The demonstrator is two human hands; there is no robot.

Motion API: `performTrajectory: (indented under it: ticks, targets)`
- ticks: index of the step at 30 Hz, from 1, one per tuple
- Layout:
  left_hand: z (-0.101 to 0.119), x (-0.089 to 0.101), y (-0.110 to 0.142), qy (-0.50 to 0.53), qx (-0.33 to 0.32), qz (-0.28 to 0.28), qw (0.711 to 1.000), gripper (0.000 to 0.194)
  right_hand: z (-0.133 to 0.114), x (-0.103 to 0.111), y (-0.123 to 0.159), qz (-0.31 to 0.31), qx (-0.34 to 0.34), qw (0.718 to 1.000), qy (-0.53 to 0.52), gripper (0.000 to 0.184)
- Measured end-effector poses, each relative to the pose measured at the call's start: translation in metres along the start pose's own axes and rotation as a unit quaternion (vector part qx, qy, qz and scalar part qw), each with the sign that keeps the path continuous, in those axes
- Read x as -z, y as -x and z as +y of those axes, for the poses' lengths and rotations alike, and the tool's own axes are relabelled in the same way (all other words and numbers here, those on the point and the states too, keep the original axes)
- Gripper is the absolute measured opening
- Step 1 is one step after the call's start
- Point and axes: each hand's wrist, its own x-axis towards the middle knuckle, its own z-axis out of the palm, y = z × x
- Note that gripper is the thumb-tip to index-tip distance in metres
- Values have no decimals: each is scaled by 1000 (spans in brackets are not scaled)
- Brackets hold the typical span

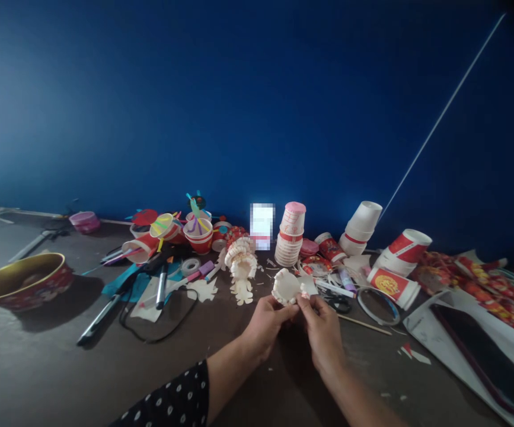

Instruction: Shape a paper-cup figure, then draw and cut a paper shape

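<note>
Both hands hold a white paper cup cut with a scalloped, petal-like rim (287, 286), its open mouth facing me above the table. My left hand (268, 323) grips its lower left side, fingers partly hidden behind it. On the right edge, the thumb and fingers of my right hand (321, 326) pinch the curled rim. Just left of it stands a row of similar cut cups with curled edges (242, 270). Behind rises a stack of paper cups with a pink top (291, 231).
Left are a gold-lined bowl (21, 281), a selfie stick (109, 311), red cups with coloured strips (198, 234) and a black cord (159, 341). To the right lie a tape roll (379, 306), tilted cup stacks (361, 228) and a phone (483, 356). A blue wall (239, 107) stands behind.
</note>
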Motion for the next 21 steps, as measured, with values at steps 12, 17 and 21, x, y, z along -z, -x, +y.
performTrajectory:
  ticks: [12, 17, 21]
  targets:
    - [0, -3, -1, -83, -46, 39, 995, 26, 0, -5, 4, -7, -69, 997, -36, 31]
    - [-2, 0, -2, -110, -66, 35, 991, 25, -1, -4, 2, -14, -56, 998, -7, 33]
    - [-3, 2, -4, -127, -77, 33, 988, 23, -1, -3, 2, -15, -33, 999, 21, 35]
